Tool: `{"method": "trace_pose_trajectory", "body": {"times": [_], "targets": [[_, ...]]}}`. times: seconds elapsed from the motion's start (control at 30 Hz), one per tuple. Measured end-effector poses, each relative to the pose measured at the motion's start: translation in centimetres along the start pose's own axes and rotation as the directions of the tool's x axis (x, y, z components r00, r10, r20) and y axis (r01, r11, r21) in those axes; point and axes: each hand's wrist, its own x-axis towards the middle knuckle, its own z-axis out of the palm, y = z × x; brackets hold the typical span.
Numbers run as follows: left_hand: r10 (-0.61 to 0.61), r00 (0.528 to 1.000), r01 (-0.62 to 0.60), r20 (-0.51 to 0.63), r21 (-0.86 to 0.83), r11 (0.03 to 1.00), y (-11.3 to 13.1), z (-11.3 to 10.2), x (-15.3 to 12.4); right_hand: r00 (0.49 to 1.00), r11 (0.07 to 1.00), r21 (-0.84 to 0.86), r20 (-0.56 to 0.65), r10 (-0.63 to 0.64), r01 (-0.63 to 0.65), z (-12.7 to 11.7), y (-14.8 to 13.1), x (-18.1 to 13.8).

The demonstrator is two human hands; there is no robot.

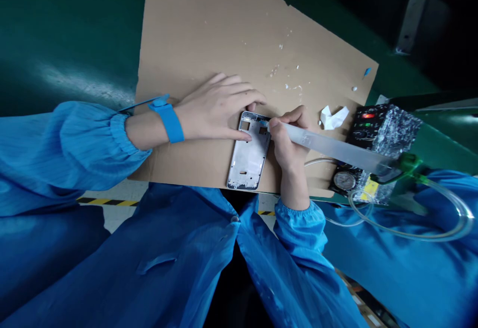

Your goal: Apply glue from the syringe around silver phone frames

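Where the front of a blue smock (168, 241) fills the near part of the view, yellow-and-black tape (112, 202) shows on the floor just past it. Beyond that, a phone frame (248, 156) lies flat at the near edge of a cardboard sheet (201, 44), its long sides running away from the wearer and leaning slightly right. The left hand (220, 106), with a blue strap (172, 124) around its wrist, reaches in from the left; its fingers are loosely extended and not closed around anything, the thumb lying over the frame's left edge and the index fingertip near its far end. The right hand (289, 141) has its fingers pinched around the narrow front end of a translucent syringe (336, 146), whose tip is at the frame's far right corner; whether it touches cannot be told. The barrel slants right to a green cap (409, 164), from which a clear tube (433, 237) loops. Behind the barrel stands a scuffed black box (396, 124) with a round gauge (344, 180) and a lit red display. Left of the box lies a folded white scrap (334, 117). Farther off, white crumbs (281, 46) dot the cardboard, which rests on a green surface (67, 34).
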Motion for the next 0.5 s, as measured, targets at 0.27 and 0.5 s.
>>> {"method": "trace_pose_trajectory", "body": {"times": [0.27,0.5], "targets": [[-0.019,1.0,0.019,0.011,-0.006,1.0,0.07,-0.03,0.02,1.0,1.0,-0.016,-0.007,-0.012,0.012,0.08,0.06,0.01],[-0.006,1.0,0.006,0.0,0.0,1.0,0.08,0.04,0.04,1.0,1.0,-0.016,-0.027,-0.016,0.016,0.22,-0.61,0.21]]}}
